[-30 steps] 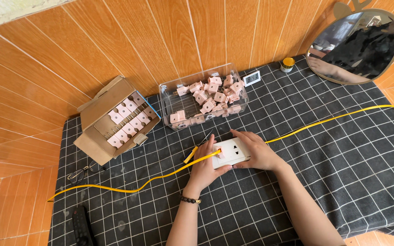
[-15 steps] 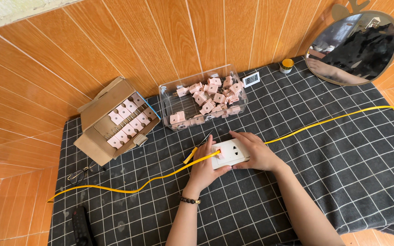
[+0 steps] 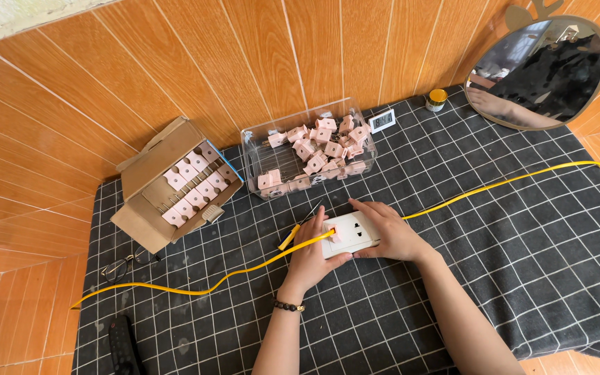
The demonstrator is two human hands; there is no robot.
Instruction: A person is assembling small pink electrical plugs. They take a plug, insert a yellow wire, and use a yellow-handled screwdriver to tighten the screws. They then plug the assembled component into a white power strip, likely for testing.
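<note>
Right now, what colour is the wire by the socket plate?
Yellow wire, seen clearly in the head view.

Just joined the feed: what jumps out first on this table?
Both hands, left hand and right hand, clasp a white socket plate at the middle of the checked cloth. A yellow cable runs across the cloth to the plate. Behind sit a clear bin of pink plugs and a cardboard box holding more.

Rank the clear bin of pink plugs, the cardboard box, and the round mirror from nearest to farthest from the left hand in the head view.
1. Clear bin, just beyond the left hand.
2. Cardboard box, far left.
3. Round mirror, far right corner.
</note>
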